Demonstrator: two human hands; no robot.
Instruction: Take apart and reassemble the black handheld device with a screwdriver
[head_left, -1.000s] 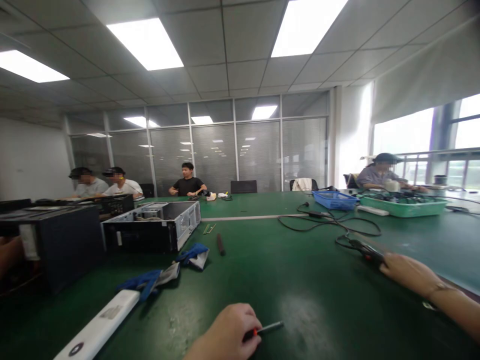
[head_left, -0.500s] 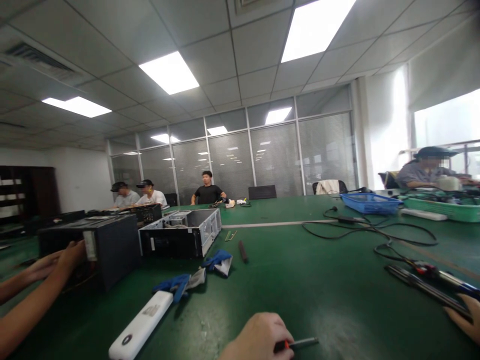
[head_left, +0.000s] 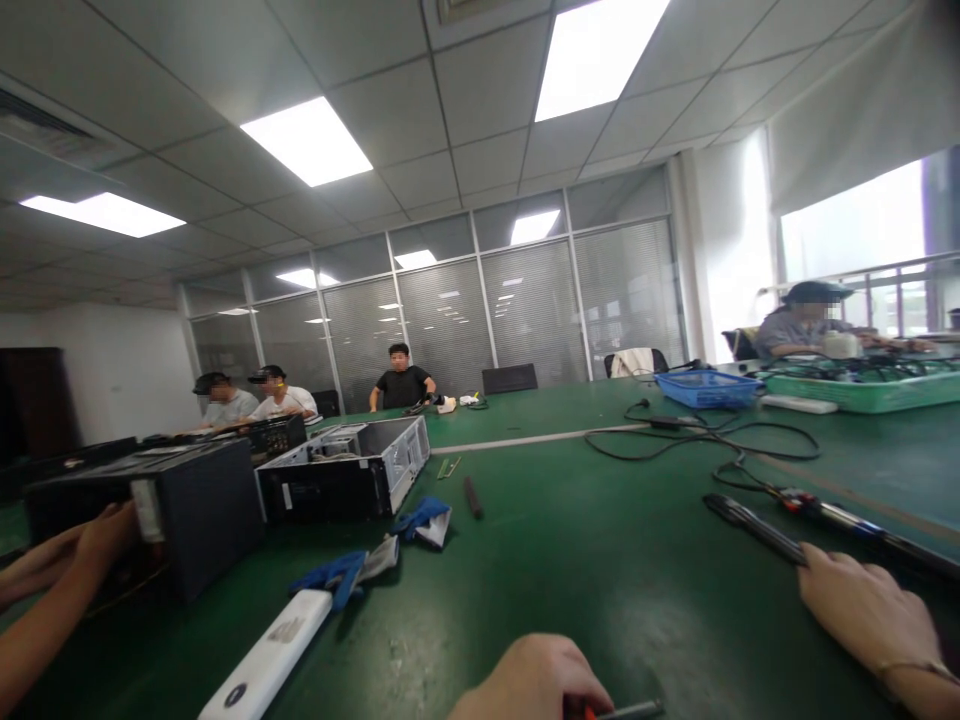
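My left hand (head_left: pixel 531 680) is closed around a screwdriver at the bottom edge. A bit of orange handle and the metal shaft (head_left: pixel 636 709) show, the shaft pointing right. Over on the right, my right hand (head_left: pixel 868 608) has its fingers closed on the near end of a long, slim black tool (head_left: pixel 754 525) lying on the green table (head_left: pixel 615 580); its exact kind is unclear. Just beyond it lies a corded, pen-shaped tool (head_left: pixel 847 517) with a silver, blue and red body.
At left, a co-worker's hands (head_left: pixel 105 535) reach into a black computer case (head_left: pixel 217 510). Beside it stands an open computer case (head_left: pixel 330 490). Nearer are blue-grey gloves (head_left: pixel 337 575) and a white oblong device (head_left: pixel 270 655). A blue basket (head_left: pixel 709 392), a green basket (head_left: pixel 862 395) and a cable (head_left: pixel 720 440) lie right.
The view has swung right, so the scene sits further left. My right hand has come more fully into view at the black tool. Less of the screwdriver in my left hand shows.
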